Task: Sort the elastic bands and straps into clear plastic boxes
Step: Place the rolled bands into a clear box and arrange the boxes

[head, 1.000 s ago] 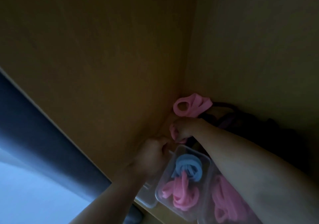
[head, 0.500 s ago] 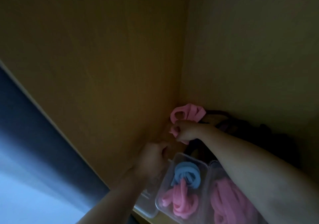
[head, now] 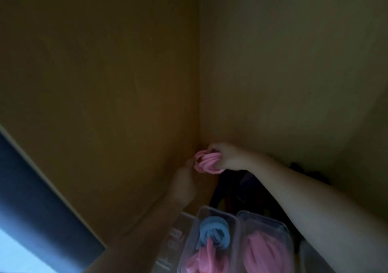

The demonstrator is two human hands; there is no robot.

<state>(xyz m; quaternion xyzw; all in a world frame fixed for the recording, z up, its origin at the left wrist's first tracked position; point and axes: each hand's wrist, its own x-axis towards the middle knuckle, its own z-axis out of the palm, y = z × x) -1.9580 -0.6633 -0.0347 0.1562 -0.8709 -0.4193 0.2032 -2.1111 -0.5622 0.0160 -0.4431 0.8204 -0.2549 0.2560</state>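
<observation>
My right hand [head: 227,156] is closed around a bundle of pink elastic bands [head: 206,161], held up in the dim back corner of a wooden cabinet. My left hand [head: 184,185] is just below and left of the bundle, its fingertips touching the pink loops. Near the bottom stand clear plastic boxes: one [head: 210,211] holds a blue band [head: 214,231] and pink bands, and the one to its right [head: 281,225] holds pink straps. A dark heap of straps [head: 241,190] lies behind the boxes, partly hidden by my right forearm.
Wooden cabinet walls [head: 105,83] close in on the left and back. A third clear box [head: 178,235] with a label stands left of the others. A dark cabinet edge [head: 31,188] runs diagonally at lower left.
The view has tilted up, so the boxes sit lower in frame. My right hand gathered the pink bands into a tighter bundle, and my left hand rose from the box to meet it.
</observation>
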